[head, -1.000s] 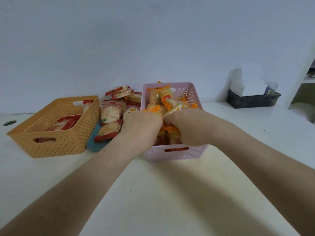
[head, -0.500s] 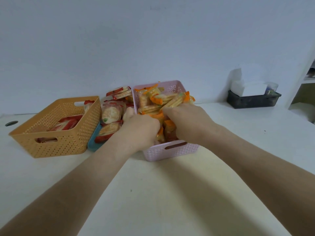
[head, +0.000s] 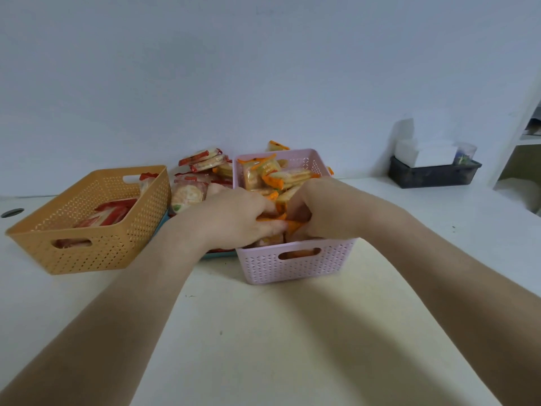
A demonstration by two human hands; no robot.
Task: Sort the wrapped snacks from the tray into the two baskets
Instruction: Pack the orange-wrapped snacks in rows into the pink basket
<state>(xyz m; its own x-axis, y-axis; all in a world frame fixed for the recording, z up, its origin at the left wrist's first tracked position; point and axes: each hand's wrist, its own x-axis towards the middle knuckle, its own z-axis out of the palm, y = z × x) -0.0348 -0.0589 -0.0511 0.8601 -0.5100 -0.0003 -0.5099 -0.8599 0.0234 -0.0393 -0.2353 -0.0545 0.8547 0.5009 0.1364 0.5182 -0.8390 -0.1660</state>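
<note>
A pink basket [head: 295,266] in the middle holds several orange-wrapped snacks [head: 272,174]. Both my hands reach into its near half: my left hand [head: 234,218] and my right hand [head: 322,209] are closed on orange-wrapped snacks [head: 288,224] between them. Left of it lies a blue tray [head: 162,227], mostly hidden, piled with red-wrapped snacks [head: 202,159]. At the far left stands an orange basket [head: 96,247] with a few red-wrapped snacks [head: 111,213] inside.
A dark tray [head: 433,175] with white boxes stands at the back right by the wall. A white shelf unit [head: 524,136] rises at the right edge. A round cable hole [head: 11,213] sits at the table's far left.
The pink basket tilted and shifted left, then came back level. Both hands stayed in it, pushing down among the orange-wrapped snacks.
</note>
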